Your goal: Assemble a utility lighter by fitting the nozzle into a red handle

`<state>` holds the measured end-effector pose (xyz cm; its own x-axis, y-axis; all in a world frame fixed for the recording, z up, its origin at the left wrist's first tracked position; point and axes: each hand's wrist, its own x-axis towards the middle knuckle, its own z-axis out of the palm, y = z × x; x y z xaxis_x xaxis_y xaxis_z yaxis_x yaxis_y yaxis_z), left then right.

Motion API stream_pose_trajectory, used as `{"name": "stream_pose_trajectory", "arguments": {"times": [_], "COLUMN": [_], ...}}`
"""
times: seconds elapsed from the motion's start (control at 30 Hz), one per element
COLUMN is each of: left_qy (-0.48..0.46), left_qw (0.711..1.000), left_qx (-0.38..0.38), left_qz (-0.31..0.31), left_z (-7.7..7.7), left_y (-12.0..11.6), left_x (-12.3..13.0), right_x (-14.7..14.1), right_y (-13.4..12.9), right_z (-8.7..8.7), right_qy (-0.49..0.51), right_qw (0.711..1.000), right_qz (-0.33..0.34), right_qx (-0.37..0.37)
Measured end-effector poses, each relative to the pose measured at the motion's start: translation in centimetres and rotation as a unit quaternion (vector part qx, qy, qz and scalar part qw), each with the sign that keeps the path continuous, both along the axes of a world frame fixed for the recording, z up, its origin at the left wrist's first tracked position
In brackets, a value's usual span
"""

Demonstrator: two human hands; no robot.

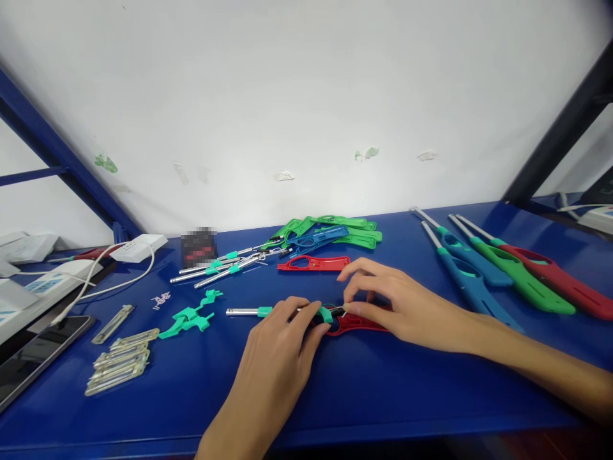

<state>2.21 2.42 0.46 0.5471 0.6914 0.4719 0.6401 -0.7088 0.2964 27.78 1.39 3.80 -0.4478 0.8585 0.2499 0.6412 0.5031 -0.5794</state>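
Note:
A red lighter shell half (360,324) lies on the blue table, with a silver tube (242,312) pointing left from it. My left hand (282,338) is closed over the join, its thumb and fingertips pinching a teal trigger piece (325,315). On the right, my right hand (383,297) is curled over the red shell. Its thumb and index finger come together near a thin wire and a dark part; what they pinch is too small to make out. Another red shell half (320,263) lies just behind my hands.
Green shells (354,237), a blue shell (318,239) and metal tubes (211,270) lie behind. Teal pieces (186,319), clear cartridges (119,364), a phone (43,351) and a power strip (48,291) are left. Several assembled lighters (522,278) lie right.

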Motion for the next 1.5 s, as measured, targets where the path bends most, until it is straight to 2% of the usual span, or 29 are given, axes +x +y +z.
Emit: {"name": "stream_pose_trajectory", "arguments": {"times": [0.67,1.23,1.5], "left_qy": [-0.031,-0.021,-0.035], "left_qw": [0.999,1.0,0.999], "left_qx": [-0.031,-0.01,-0.019], "left_qz": [0.016,0.004,-0.011], "left_z": [0.7,-0.1,0.0], "left_y": [-0.8,-0.5,-0.3], "left_x": [1.0,1.0,1.0], "right_x": [0.0,0.0,-0.1], "right_y": [-0.1,-0.1,0.3], "right_z": [0.3,0.2,-0.1], "right_qy": [0.012,0.027,0.043], "right_qw": [1.0,0.999,0.997], "right_qz": [0.013,0.018,0.037], "right_qx": [0.01,0.024,0.051]}}
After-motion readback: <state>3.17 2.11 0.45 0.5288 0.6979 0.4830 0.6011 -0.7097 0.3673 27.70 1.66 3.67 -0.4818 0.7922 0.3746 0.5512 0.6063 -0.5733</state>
